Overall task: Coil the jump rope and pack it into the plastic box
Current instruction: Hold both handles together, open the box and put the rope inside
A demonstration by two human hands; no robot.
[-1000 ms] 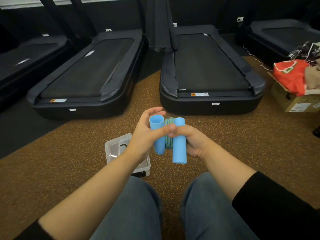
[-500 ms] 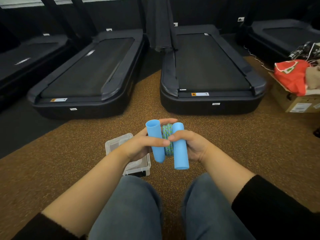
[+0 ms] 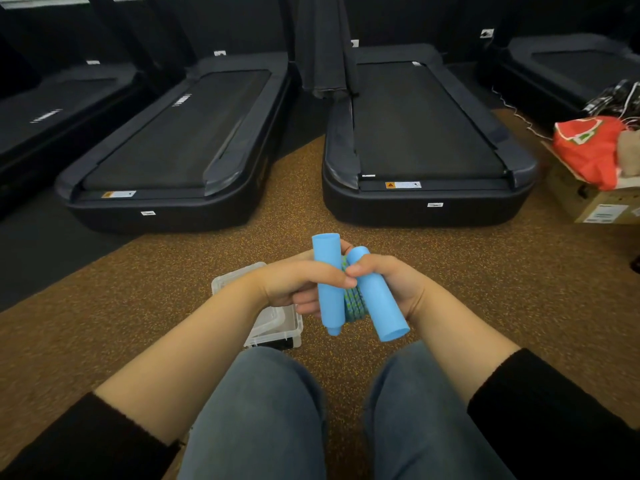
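Observation:
The jump rope (image 3: 353, 303) is bundled in front of me: two light-blue foam handles side by side with the blue-green cord wound between them. My left hand (image 3: 294, 285) grips the left handle, thumb across its front. My right hand (image 3: 391, 282) grips the right handle, which tilts down to the right. The two thumbs meet over the cord. The clear plastic box (image 3: 273, 323) stands open on the floor below my left wrist, partly hidden by the forearm.
Brown speckled floor (image 3: 502, 289) lies around my knees. Two black treadmills (image 3: 173, 161) (image 3: 426, 140) stand ahead, with others at the far left and right. A cardboard box (image 3: 595, 206) with red cloth on it sits at the right edge.
My left hand has closed around the left handle. Both hands have lowered the bundle slightly toward me, and the right handle now tilts outward.

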